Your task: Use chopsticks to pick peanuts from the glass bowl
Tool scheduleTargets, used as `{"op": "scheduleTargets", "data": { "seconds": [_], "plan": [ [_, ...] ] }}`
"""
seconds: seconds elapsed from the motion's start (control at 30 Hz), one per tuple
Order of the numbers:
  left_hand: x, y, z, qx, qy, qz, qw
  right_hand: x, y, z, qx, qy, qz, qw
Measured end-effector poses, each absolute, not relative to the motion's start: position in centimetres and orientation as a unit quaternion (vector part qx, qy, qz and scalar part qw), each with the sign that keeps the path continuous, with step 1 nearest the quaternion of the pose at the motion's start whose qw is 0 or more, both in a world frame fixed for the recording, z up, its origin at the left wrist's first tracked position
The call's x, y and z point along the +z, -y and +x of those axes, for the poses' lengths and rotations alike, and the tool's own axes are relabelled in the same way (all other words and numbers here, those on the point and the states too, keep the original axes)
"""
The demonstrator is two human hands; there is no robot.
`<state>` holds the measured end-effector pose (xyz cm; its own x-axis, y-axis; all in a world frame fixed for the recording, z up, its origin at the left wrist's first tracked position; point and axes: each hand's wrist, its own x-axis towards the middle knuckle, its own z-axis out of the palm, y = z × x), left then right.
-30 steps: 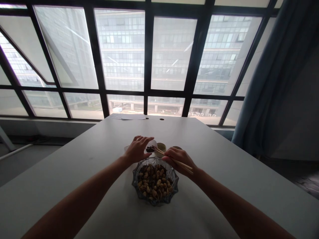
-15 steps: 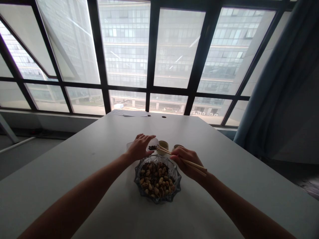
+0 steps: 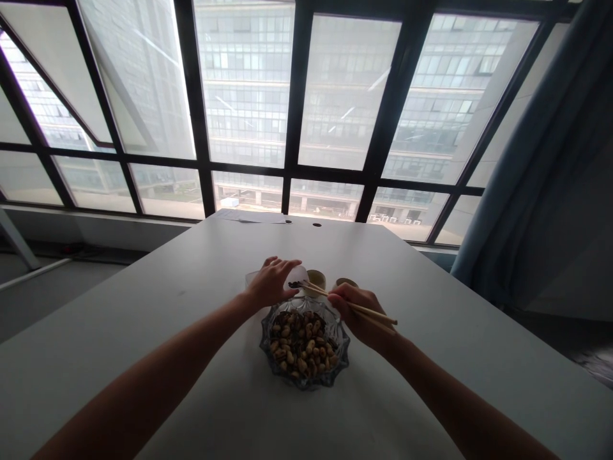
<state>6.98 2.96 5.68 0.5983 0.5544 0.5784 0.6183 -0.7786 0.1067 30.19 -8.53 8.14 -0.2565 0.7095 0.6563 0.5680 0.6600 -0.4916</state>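
Between the thumb and fingers of my left hand is a small whitish container, tipped towards me, its far side partly hidden by the hand. Small dark pieces, perhaps seeds, lie in it. My right hand is closed around wooden chopsticks, whose tips reach the container's opening beside the dark pieces. Whether the tips pinch one is too small to tell. Just below both hands stands a scalloped glass bowl holding peanuts in their shells and dark bits.
Behind the chopsticks stands a cup with a yellowish inside; a second cup sits right of it, partly behind my right hand. A pale translucent container shows left of my left hand. Papers lie at the white table's far end.
The view has shifted slightly. Both hands keep nearly the same pose, and the chopstick tips stay at the whitish container. Its dark pieces look slightly rearranged.
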Motion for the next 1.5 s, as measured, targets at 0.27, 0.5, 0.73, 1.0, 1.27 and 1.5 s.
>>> {"op": "scheduleTargets", "data": {
  "seconds": [0.27,0.5,0.73,1.0,1.27,1.5],
  "plan": [
    [5.4,-4.3,6.6,-0.221,0.405,-0.886,0.045,10.4,10.3,30.8,0.281,0.677,-0.443,0.516],
    [5.4,-3.8,3.8,-0.268,0.403,-0.873,0.053,10.8,11.3,31.1,0.445,0.673,-0.48,0.345],
    [3.1,-2.8,-0.7,-0.378,0.434,-0.814,0.077,9.2,9.9,31.1,0.356,0.666,-0.474,0.453],
    [0.8,-3.2,-1.0,-0.412,0.416,-0.81,0.02,10.3,10.8,31.2,0.426,0.689,-0.437,0.392],
    [0.6,-3.2,-0.9,-0.4,0.428,-0.811,0.007,11.6,12.0,31.4,0.429,0.721,-0.444,0.315],
    [0.5,-3.1,-0.8,-0.39,0.438,-0.81,0.004,11.6,11.4,31.1,0.32,0.649,-0.531,0.441]
  ]
}}
